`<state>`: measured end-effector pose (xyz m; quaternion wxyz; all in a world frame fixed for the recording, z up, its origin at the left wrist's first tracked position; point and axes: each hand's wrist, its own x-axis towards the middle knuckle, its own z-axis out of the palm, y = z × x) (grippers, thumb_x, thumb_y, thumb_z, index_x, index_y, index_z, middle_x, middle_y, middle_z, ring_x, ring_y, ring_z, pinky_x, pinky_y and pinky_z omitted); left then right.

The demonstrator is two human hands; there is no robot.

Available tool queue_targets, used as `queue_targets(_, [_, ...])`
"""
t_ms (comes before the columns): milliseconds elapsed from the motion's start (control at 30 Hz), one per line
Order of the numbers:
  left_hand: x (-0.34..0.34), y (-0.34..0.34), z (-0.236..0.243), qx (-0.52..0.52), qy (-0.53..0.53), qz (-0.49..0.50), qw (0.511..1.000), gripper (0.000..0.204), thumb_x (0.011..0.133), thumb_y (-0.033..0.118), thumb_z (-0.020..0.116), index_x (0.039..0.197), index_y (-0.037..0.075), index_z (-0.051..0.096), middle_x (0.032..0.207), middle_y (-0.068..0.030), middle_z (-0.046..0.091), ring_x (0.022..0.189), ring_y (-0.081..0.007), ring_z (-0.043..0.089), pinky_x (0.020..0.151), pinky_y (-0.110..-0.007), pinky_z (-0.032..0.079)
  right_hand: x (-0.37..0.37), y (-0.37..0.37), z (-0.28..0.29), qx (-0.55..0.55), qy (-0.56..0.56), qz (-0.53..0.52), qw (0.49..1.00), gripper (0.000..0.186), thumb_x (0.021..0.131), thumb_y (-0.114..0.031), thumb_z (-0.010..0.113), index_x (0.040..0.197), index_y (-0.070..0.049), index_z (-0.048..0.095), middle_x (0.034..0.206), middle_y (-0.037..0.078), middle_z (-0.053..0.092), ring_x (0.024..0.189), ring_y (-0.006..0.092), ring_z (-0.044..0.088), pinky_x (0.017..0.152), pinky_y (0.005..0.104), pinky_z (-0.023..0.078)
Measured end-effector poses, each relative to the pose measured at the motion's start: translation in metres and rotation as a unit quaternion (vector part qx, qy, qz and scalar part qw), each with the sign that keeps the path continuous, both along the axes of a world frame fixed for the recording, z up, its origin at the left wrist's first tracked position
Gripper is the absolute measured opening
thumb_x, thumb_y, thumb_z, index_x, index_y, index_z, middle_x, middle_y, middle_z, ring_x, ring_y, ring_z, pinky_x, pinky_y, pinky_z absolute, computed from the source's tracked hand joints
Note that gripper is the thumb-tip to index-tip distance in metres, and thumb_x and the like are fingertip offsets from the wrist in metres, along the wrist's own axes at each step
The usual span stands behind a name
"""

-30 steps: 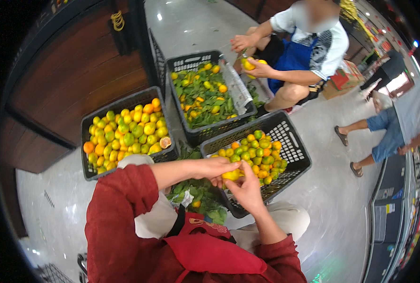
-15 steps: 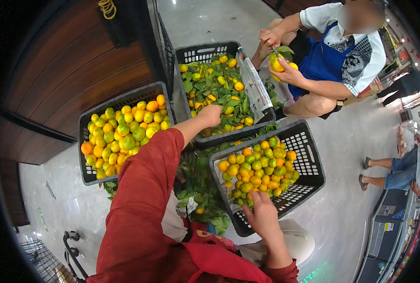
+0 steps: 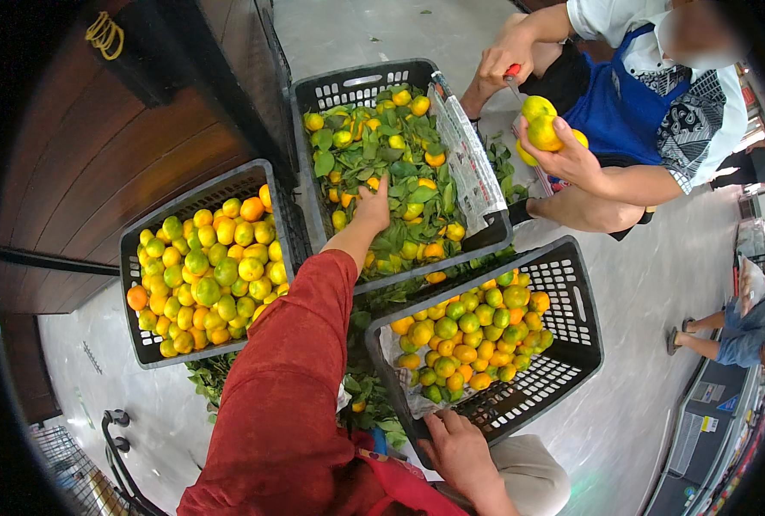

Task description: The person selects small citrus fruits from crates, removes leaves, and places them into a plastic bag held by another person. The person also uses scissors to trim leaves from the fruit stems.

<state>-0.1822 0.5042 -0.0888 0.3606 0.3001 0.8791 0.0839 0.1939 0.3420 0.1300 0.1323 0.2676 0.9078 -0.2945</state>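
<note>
My left hand reaches into the far black crate, where mandarins lie among many green leaves. Its thumb and forefinger are apart beside an orange mandarin; leaves partly hide the other fingers. My right hand rests with its fingers laid over the near rim of the right black crate, and no fruit shows in it. A pile of green and orange mandarins fills the left part of that crate, over a paper lining.
At the left stands another black crate heaped with mandarins. Loose leaves lie on the floor between the crates. Across from me, a co-worker in a blue apron holds yellow-green mandarins and red-handled clippers. A dark wooden panel borders the left.
My left hand has shifted over the leafy fruit, its fingers now beside a mandarin. My right hand has drawn back from the mandarin pile to the crate's near rim. The co-worker's clippers moved away from the fruit.
</note>
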Motion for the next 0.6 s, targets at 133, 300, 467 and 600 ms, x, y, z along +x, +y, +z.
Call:
queue_targets(133, [-0.007,0.002,-0.004,0.003,0.070,-0.035,0.997,0.097,0.077,-0.007,0.062,0.149,0.031,0.009,0.142,-0.0269,0.018,0.116,-0.0443,0.046,0.075,-0.040,0.053,-0.001,0.001,0.000,-0.019,-0.021,0.021,0.999,0.038,0.079,-0.020,0.067,0.111,-0.005,0.056,0.099,0.014,0.057,0.090,0.0328,0.058,0.075,0.0404,0.049])
queue_targets(300, [-0.005,0.002,-0.005,0.050,0.078,-0.043,0.995,0.080,0.073,0.000,0.069,0.139,0.024,0.030,0.129,-0.0217,0.034,0.116,-0.0410,0.044,0.082,-0.043,0.051,-0.001,-0.002,-0.007,0.002,-0.009,0.047,0.999,0.039,0.076,-0.022,0.067,0.112,-0.008,0.059,0.092,0.010,0.055,0.085,0.0280,0.059,0.071,0.0375,0.049])
queue_targets(467, [0.007,0.005,0.006,0.026,0.087,-0.083,0.992,0.071,0.075,0.006,0.072,0.134,0.021,0.035,0.126,-0.0207,0.040,0.120,-0.0399,0.040,0.086,-0.044,0.050,-0.004,-0.006,-0.005,-0.023,-0.036,0.045,0.998,0.037,0.080,-0.021,0.066,0.111,-0.007,0.055,0.100,0.012,0.056,0.088,0.0309,0.058,0.074,0.0402,0.049])
queue_targets(600, [-0.010,0.001,-0.006,0.014,0.071,-0.107,0.992,0.070,0.076,0.000,0.068,0.134,0.020,0.033,0.123,-0.0218,0.042,0.090,-0.0358,0.059,0.065,-0.041,0.053,-0.005,-0.010,-0.005,-0.014,-0.037,0.050,0.998,0.037,0.080,-0.022,0.066,0.112,-0.008,0.055,0.099,0.012,0.056,0.087,0.0305,0.058,0.074,0.0400,0.049])
